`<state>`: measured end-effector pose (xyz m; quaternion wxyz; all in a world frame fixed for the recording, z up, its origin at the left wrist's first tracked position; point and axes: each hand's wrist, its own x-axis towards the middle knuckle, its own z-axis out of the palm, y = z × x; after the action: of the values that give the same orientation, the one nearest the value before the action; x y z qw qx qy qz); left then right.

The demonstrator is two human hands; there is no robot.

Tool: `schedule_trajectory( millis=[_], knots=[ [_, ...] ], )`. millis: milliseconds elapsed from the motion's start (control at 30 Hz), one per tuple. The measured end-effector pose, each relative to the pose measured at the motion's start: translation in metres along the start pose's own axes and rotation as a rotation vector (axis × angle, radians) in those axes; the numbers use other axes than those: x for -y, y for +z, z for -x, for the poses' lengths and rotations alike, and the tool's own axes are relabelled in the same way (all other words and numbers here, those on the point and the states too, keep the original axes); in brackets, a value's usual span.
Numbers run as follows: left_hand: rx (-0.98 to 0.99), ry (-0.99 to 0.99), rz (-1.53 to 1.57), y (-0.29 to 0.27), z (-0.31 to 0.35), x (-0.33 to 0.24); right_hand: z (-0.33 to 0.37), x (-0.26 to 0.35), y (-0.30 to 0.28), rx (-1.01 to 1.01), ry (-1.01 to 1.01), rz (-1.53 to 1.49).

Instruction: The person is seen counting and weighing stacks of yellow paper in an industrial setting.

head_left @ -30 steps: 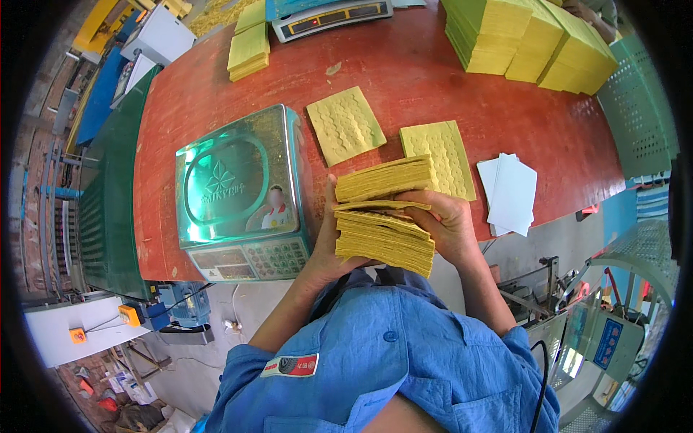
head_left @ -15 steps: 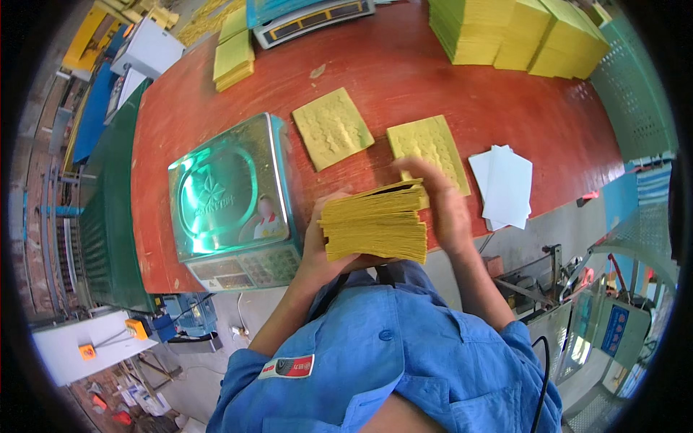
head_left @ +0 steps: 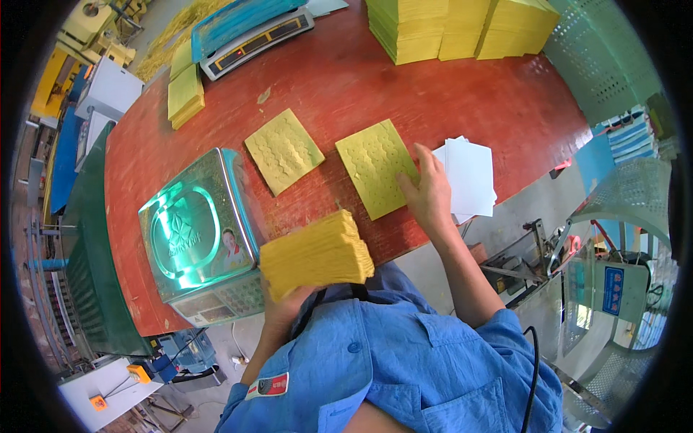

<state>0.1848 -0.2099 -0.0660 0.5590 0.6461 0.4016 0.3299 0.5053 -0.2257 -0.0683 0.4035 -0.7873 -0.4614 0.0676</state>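
Observation:
My left hand (head_left: pixel 285 307) grips a thick stack of yellow paper sheets (head_left: pixel 314 252) from below and from its left end, in front of my body. The stack is tilted and its layered edges face up. My right hand (head_left: pixel 433 195) is apart from it, thumb and fingers spread, holding nothing. It hovers at the gap between a flat yellow patterned sheet (head_left: pixel 374 169) and some overlapping white sheets (head_left: pixel 471 177). Whether its fingertips touch either one I cannot tell. A second yellow patterned sheet (head_left: pixel 284 151) lies farther left on the red table (head_left: pixel 303 86).
Left of the stack stands a scale with a shiny metal top (head_left: pixel 188 227). Another scale with a blue tray (head_left: pixel 245 32) is at the back, beside a small yellow stack (head_left: pixel 185 97). Tall yellow stacks (head_left: pixel 458 29) stand at the far right, near a green perforated panel (head_left: pixel 603 54).
My right hand has left the yellow stack and moved right, toward the white sheets. My left hand has turned and tilted the stack. The whole view has shifted somewhat.

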Motion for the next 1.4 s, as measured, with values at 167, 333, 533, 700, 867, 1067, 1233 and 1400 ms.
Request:
schedule_trajectory(
  millis=[167, 333, 533, 700, 867, 1067, 1233, 1400],
  knots=[
    [-0.093, -0.245, 0.6, 0.002, -0.009, -0.01, 0.026, -0.003, 0.009, 0.033, -0.021, 0.054],
    [-0.041, -0.469, 0.831, 0.027, -0.029, -0.011, 0.076, 0.015, -0.009, 0.027, 0.044, 0.018],
    [0.002, -0.595, 0.728, 0.053, -0.05, -0.008, 0.139, 0.008, -0.038, 0.106, 0.53, -0.344],
    [0.187, -0.596, 0.712, 0.054, -0.061, -0.005, 0.144, -0.003, -0.029, 0.206, 0.862, -0.933],
    [0.114, -0.719, 0.672, 0.051, -0.056, -0.012, 0.144, 0.005, -0.027, 0.202, 0.873, -0.925],
    [0.271, -0.738, 0.637, 0.059, -0.044, -0.013, 0.153, 0.002, -0.025, 0.139, 0.784, -0.829],
    [0.163, -0.707, 0.741, 0.049, -0.039, -0.01, 0.155, 0.017, -0.04, 0.117, 0.656, -0.734],
    [0.073, -0.644, 0.752, 0.04, -0.051, -0.011, 0.138, 0.019, -0.047, 0.148, 0.521, -0.67]
  ],
)
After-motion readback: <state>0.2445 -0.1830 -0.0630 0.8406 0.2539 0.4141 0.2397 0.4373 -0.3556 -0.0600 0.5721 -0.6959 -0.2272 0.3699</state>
